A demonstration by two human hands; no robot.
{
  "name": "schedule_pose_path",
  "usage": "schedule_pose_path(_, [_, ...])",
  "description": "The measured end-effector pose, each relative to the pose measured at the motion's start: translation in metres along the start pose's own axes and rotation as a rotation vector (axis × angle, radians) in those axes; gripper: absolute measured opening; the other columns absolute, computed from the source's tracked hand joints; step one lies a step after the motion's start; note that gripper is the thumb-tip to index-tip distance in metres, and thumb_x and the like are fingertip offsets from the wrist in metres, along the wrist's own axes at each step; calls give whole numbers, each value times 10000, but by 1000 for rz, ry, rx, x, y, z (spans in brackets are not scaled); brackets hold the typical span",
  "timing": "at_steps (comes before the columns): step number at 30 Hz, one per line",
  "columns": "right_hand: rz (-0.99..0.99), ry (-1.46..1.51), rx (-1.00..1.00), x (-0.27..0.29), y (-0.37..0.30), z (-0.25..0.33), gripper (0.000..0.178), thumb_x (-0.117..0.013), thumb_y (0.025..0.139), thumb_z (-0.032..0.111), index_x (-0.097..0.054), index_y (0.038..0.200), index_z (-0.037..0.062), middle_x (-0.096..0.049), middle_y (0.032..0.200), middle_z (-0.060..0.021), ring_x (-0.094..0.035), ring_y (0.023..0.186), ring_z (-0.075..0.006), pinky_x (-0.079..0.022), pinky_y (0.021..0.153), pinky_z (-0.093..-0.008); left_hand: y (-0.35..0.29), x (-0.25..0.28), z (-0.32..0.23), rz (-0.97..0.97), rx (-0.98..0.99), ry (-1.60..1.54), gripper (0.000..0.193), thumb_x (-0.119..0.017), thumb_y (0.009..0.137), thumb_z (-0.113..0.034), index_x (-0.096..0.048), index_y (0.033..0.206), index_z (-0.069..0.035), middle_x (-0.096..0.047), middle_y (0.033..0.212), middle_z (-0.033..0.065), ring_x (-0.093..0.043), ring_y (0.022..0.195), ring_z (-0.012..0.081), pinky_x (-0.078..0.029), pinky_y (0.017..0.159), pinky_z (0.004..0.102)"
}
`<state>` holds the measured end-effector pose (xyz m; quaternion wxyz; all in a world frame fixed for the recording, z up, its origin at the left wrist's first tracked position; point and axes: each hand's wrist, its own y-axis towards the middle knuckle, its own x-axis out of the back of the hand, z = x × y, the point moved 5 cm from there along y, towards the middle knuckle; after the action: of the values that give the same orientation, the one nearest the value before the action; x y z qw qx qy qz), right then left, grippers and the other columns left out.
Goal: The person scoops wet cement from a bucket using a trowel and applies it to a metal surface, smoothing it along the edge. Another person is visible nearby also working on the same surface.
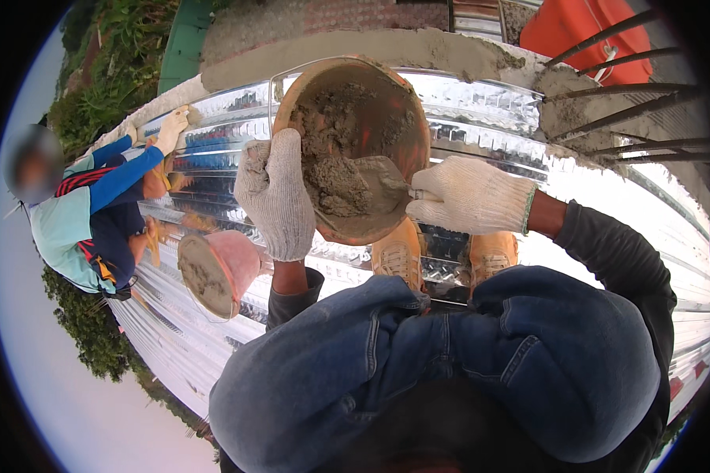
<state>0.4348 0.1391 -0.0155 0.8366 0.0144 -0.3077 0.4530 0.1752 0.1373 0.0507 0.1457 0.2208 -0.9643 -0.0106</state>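
from my remote view, the bucket of mortar sits between the hands, trowel blade in the mix. my left hand clasps the bucket's rim; my right hand wraps the trowel's handle. a slipping left grip could spill mortar onto the metal sheets beyond both hands.

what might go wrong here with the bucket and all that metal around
The bucket could tip or slide if the left hand loses its hold on the rim. As the right hand works the trowel, some mortar may slop over onto the shoes close by. The bare steel bars at the right could snag a sleeve if that arm swings their way.
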Motion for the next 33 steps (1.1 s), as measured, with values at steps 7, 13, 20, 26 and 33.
schedule_pose_path(7, [-81,212,-97,36,-44,0,463,-716,1126,444,-789,1126,-13,-773,945,-242,-769,842,-384,-614,815,-490,19,39,17,-92,118,-130,171,-803,1132,-221,-767,1083,-61,-724,999,-24,-628,891,73,-529,828,259])
schedule_pose_path(13, [-523,-342,-524,106,-126,12,357,-810,1058,369,-801,1186,35,-786,921,-134,-797,815,-280,-628,764,-422,29,70,50,-112,160,-200,164,-796,1133,-227,-784,1174,-68,-770,1066,-2,-694,922,101,-571,830,274])
schedule_pose_path(20, [-673,-957,-773,102,-149,-40,377,-781,1052,279,-727,1383,108,-765,1124,-136,-791,989,-345,-628,832,-479,29,68,47,-109,158,-206,155,-790,1137,-220,-782,1156,-66,-763,1070,-2,-682,925,93,-562,824,273])
schedule_pose_path(26, [-779,-664,-585,82,-138,-25,381,-809,1040,272,-726,1373,107,-769,1138,-140,-786,999,-350,-614,843,-487,18,50,23,-79,156,-112,151,-795,1135,-196,-767,1122,-47,-726,994,-19,-628,889,71,-527,801,258])
schedule_pose_path(33, [-450,-776,-234,70,-63,32,342,-833,997,254,-715,1266,80,-777,985,-100,-799,859,-298,-622,741,-439,22,5,-1,81,26,94,253,-818,1117,-267,-751,1012,-46,-631,897,-57,-518,845,65,-454,759,273])
